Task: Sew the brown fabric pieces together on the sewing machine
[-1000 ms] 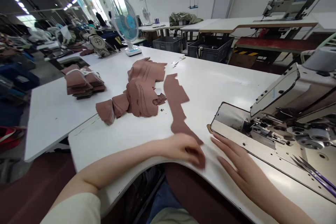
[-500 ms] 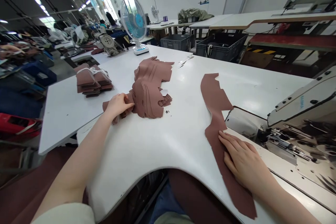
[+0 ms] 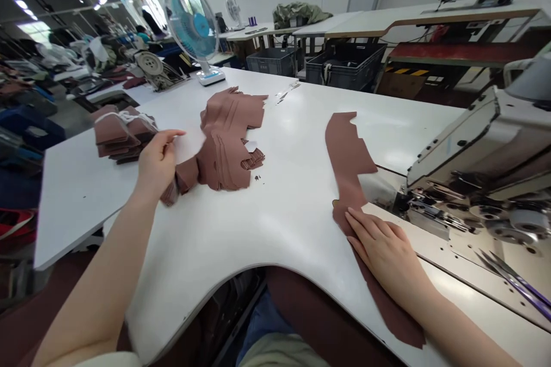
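My left hand (image 3: 157,163) is raised just left of a pile of brown cut pieces (image 3: 228,157). Its index finger stretches toward the pile, the thumb is bent below, and I see nothing held between them. Under its wrist side lies the blurred narrow end of the pile. My right hand (image 3: 383,252) rests flat, fingers extended, on a single long brown piece (image 3: 349,149) that lies beside the sewing machine (image 3: 465,172). The hand covers part of this piece's middle.
A tied bundle of brown pieces (image 3: 123,132) sits at the left on the white table (image 3: 275,223). Purple-handled scissors (image 3: 516,284) lie by the machine. A blue fan (image 3: 198,28) stands at the table's back. Grey crates (image 3: 344,66) are beyond the far edge.
My left hand has come off the pile, moving left and up. My right hand stays flat on the long piece. The whole view has turned slightly right.
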`<state>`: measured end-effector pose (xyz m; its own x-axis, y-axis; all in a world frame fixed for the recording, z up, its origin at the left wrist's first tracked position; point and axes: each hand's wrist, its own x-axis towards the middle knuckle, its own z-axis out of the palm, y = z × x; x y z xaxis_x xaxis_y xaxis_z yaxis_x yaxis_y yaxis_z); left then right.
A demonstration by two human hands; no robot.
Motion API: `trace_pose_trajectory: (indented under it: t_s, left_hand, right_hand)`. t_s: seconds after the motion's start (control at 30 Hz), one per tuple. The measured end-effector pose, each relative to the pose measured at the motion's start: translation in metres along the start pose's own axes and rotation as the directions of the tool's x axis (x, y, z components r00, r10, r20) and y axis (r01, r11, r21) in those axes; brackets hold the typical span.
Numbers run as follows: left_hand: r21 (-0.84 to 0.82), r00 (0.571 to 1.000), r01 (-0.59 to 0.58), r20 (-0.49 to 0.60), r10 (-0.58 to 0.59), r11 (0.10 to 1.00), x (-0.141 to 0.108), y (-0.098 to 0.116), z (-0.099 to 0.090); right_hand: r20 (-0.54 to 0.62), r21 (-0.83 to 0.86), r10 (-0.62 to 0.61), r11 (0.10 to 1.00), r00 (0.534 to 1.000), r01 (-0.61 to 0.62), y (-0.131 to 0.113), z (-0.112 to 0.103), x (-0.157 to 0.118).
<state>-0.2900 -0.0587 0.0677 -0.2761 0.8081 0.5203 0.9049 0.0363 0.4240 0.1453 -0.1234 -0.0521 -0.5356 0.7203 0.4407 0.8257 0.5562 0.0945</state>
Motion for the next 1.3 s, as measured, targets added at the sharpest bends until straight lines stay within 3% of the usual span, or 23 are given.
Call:
trace_pose_trajectory:
  t_s: [0.07,0.1,0.13,0.2,0.23,0.3,0.33,0.47,0.57,0.67,0.73,0.87,0.93,1.1,1.23,1.3]
  left_hand:
    - [-0.189,0.992,-0.035,0.109,0.056,0.981,-0.014,0.039,0.014]
    - [-0.270,0.968,-0.009,0.239,0.076,0.963,-0.021,0.061,0.023]
    - [-0.359,0.915,0.031,0.386,0.118,0.933,-0.028,0.083,0.035]
    - [-0.508,0.734,0.097,0.617,0.283,0.856,-0.041,0.126,0.062]
    - [-0.562,0.639,0.086,0.664,0.387,0.823,-0.048,0.146,0.076]
    - [-0.652,0.494,-0.012,0.656,0.572,0.758,-0.062,0.180,0.106]
    - [-0.679,0.451,-0.088,0.625,0.637,0.729,-0.069,0.193,0.120]
    - [-0.638,0.341,-0.434,0.537,0.771,0.636,-0.090,0.228,0.161]
    - [-0.518,0.241,-0.723,0.430,0.870,0.456,-0.094,0.237,0.175]
    - [-0.458,0.139,-0.835,0.361,0.922,0.306,-0.096,0.240,0.183]
    - [-0.485,0.135,-0.822,0.342,0.930,0.298,-0.099,0.240,0.189]
    - [-0.606,0.204,-0.712,0.305,0.930,0.355,-0.105,0.238,0.200]
    - [-0.638,0.217,-0.681,0.293,0.931,0.360,-0.107,0.236,0.202]
    - [-0.614,0.161,-0.733,0.264,0.951,0.294,-0.108,0.233,0.201]
    - [-0.615,0.182,-0.744,0.189,0.965,0.261,-0.110,0.233,0.200]
    - [-0.635,0.174,-0.735,0.163,0.971,0.238,-0.111,0.233,0.201]
  right_hand:
    - [0.027,0.003,-0.010,1.000,1.000,0.010,-0.001,0.000,0.001]
    - [0.041,0.010,-0.003,1.000,0.999,0.003,-0.001,0.000,0.001]
    - [0.057,0.021,0.010,1.000,0.998,-0.011,0.000,0.000,0.000]
    - [0.094,0.058,0.036,0.997,0.995,-0.042,0.004,-0.001,-0.003]
    - [0.115,0.080,0.049,0.995,0.992,-0.058,0.006,-0.003,-0.006]
    - [0.150,0.120,0.066,0.989,0.987,-0.084,0.013,-0.006,-0.013]
    - [0.162,0.138,0.073,0.986,0.984,-0.096,0.017,-0.008,-0.017]
    - [0.168,0.213,0.100,0.968,0.981,-0.136,0.034,-0.019,-0.030]
    - [0.146,0.279,0.096,0.951,0.985,-0.134,0.044,-0.026,-0.036]
    - [0.111,0.328,0.113,0.934,0.987,-0.144,0.049,-0.030,-0.037]
    - [0.098,0.345,0.133,0.925,0.986,-0.159,0.050,-0.030,-0.037]
    - [0.086,0.347,0.135,0.925,0.987,-0.156,0.050,-0.030,-0.037]
    - [0.082,0.346,0.127,0.926,0.988,-0.148,0.051,-0.030,-0.038]
    - [0.063,0.345,0.131,0.927,0.989,-0.145,0.051,-0.031,-0.038]
    - [0.049,0.337,0.165,0.926,0.985,-0.172,0.050,-0.031,-0.038]
    - [0.053,0.333,0.178,0.925,0.983,-0.185,0.049,-0.031,-0.038]
